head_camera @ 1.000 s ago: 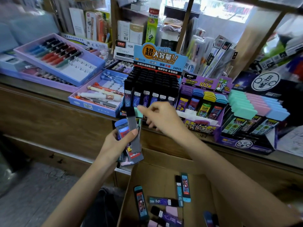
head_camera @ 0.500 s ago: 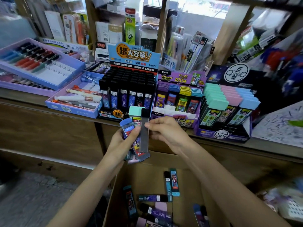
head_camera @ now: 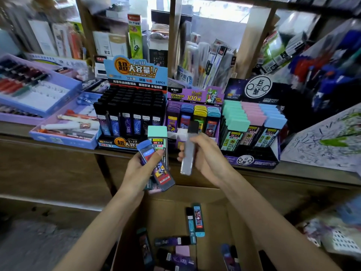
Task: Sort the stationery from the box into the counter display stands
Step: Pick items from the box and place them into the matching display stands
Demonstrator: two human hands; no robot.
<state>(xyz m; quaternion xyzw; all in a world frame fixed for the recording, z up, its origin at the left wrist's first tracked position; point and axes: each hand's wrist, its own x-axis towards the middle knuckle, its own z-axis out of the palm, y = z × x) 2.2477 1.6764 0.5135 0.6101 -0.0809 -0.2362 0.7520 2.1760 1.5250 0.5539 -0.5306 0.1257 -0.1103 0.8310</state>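
Pinching a black-capped lead case [head_camera: 188, 153] in the right grip [head_camera: 207, 155], left grip [head_camera: 139, 171] clasping several cases [head_camera: 163, 174]

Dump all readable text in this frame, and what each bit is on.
"1=10", "超大容量!!", "2B/0.7MM MPR-2086A", "24PCS": blue header card of the black-case stand.
"2B 0.7": mint-capped case in the left hand.
"100": purple stand header.
No text visible: grey case in the right hand.
Too blurred: cases in the box, shelf packs.

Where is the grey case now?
Head view, centre: grey case gripped in the right hand, before the purple stand, right of cases in the left hand.
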